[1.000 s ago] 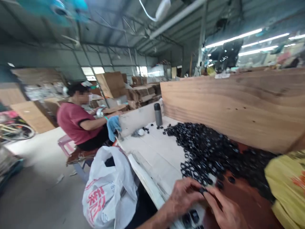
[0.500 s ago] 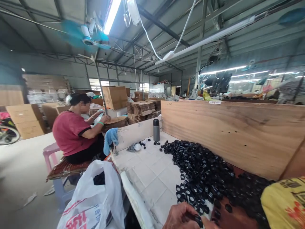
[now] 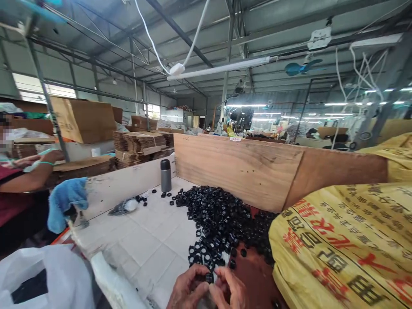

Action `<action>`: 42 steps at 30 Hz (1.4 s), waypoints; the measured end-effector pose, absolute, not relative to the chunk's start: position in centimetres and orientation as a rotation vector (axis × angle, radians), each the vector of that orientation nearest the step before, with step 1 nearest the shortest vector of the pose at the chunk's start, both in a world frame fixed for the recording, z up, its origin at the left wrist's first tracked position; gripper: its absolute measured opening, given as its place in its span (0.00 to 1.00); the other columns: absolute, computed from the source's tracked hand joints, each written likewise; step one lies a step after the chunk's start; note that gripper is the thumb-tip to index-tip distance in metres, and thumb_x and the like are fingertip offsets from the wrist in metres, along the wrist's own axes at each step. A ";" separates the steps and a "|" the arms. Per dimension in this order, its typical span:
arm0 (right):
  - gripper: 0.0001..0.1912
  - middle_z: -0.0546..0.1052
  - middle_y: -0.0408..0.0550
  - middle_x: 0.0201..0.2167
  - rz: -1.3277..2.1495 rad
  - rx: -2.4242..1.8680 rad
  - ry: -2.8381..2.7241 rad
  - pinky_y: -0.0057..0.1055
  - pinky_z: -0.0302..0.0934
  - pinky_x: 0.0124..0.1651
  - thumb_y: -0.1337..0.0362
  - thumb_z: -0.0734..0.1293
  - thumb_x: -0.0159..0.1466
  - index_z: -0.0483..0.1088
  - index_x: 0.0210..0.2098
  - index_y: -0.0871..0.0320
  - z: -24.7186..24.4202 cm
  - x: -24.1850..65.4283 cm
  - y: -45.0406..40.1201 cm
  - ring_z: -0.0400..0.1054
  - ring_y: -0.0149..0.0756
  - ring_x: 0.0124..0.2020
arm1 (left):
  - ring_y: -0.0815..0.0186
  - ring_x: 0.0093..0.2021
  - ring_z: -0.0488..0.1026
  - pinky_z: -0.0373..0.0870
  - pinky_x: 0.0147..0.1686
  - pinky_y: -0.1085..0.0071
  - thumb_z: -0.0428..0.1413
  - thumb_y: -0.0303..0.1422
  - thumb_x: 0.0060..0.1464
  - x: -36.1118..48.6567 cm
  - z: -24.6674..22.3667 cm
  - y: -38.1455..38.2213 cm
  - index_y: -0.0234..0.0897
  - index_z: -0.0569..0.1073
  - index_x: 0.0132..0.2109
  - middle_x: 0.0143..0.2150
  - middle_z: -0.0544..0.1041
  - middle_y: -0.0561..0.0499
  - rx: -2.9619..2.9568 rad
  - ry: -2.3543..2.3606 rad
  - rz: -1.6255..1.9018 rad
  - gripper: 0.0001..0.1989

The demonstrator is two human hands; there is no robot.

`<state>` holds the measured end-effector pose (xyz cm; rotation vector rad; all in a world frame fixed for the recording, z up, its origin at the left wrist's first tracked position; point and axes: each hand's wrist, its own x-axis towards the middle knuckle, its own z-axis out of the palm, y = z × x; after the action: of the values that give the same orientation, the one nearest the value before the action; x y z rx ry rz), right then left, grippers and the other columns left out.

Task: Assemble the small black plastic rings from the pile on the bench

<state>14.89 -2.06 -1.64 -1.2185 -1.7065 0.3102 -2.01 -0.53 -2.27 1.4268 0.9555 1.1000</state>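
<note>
At the bottom of the head view, my left hand (image 3: 186,288) and my right hand (image 3: 231,288) meet over the near edge of the table. A small black plastic ring (image 3: 209,278) is pinched between the fingertips of both hands. Just beyond my fingers lie loose black rings (image 3: 201,254), some showing white through their openings. They run into a large pile of black rings (image 3: 219,210) that spreads back and to the right.
A grey flask (image 3: 165,178) stands at the table's back corner by a wooden board (image 3: 225,165). A yellow sack (image 3: 337,240) bulges in from the right. At left are a white plastic bag (image 3: 64,274), a blue towel (image 3: 66,199) and a seated co-worker's arm (image 3: 28,178).
My view has swung right, so the co-worker slides toward the left edge and the yellow sack shows more fully. Both hands now appear clearly, together around a black ring.
</note>
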 end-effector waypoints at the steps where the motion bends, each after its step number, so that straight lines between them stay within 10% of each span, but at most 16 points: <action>1: 0.07 0.77 0.44 0.26 0.364 -1.172 -1.737 0.27 0.65 0.30 0.59 0.63 0.63 0.72 0.32 0.51 -1.3 15.0 -2.3 0.72 0.38 0.26 | 0.59 0.39 0.77 0.73 0.41 0.67 0.59 0.46 0.54 -2.0 -1.8 -0.9 0.40 0.77 0.41 0.38 0.81 0.49 1.422 0.964 1.106 0.15; 10: 0.07 0.76 0.43 0.24 0.849 -1.565 -1.580 0.24 0.59 0.27 0.64 0.62 0.64 0.71 0.39 0.58 0.0 14.6 -3.2 0.71 0.32 0.23 | 0.61 0.45 0.77 0.73 0.48 0.65 0.56 0.39 0.57 -1.5 -0.9 -1.5 0.39 0.76 0.45 0.45 0.80 0.48 1.796 1.126 1.097 0.12; 14: 0.14 0.80 0.54 0.29 0.592 -1.879 -1.860 0.31 0.62 0.35 0.55 0.67 0.62 0.75 0.30 0.59 2.3 17.0 -3.3 0.76 0.44 0.33 | 0.64 0.34 0.75 0.73 0.37 0.70 0.54 0.37 0.55 -1.6 -0.6 -1.7 0.39 0.76 0.42 0.37 0.79 0.51 1.900 1.261 0.943 0.10; 17: 0.26 0.78 0.68 0.43 0.280 -2.172 -1.913 0.39 0.64 0.41 0.48 0.73 0.55 0.77 0.41 0.65 4.5 20.9 -3.1 0.75 0.57 0.44 | 0.66 0.28 0.70 0.67 0.30 0.72 0.53 0.39 0.55 -1.4 -0.4 -1.8 0.38 0.75 0.29 0.28 0.75 0.53 1.911 1.429 0.860 0.13; 21: 0.20 0.80 0.69 0.38 0.310 -2.416 -1.958 0.37 0.64 0.37 0.60 0.76 0.50 0.78 0.38 0.68 4.8 25.6 -2.2 0.76 0.57 0.40 | 0.67 0.26 0.69 0.64 0.31 0.71 0.51 0.45 0.58 -1.1 -0.8 -1.3 0.37 0.70 0.21 0.24 0.71 0.52 1.894 1.612 0.921 0.22; 33: 0.02 0.78 0.45 0.32 0.673 -1.518 -2.087 0.28 0.61 0.37 0.65 0.70 0.59 0.76 0.31 0.57 1.0 19.3 -1.3 0.72 0.36 0.34 | 0.66 0.32 0.72 0.66 0.35 0.71 0.58 0.33 0.53 -1.5 -2.9 0.4 0.41 0.77 0.44 0.33 0.75 0.54 1.890 1.634 0.934 0.10; 42: 0.11 0.74 0.50 0.39 0.581 -1.374 -1.927 0.31 0.63 0.42 0.73 0.66 0.60 0.76 0.41 0.59 -1.4 18.2 -0.6 0.69 0.35 0.34 | 0.65 0.32 0.72 0.66 0.35 0.70 0.56 0.30 0.57 -0.4 -2.3 -0.3 0.44 0.72 0.56 0.32 0.75 0.55 2.032 1.657 0.866 0.19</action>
<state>18.19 -0.55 -1.42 -1.3741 -1.9268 0.5808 -0.43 -0.28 -2.27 2.0322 1.6570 0.8662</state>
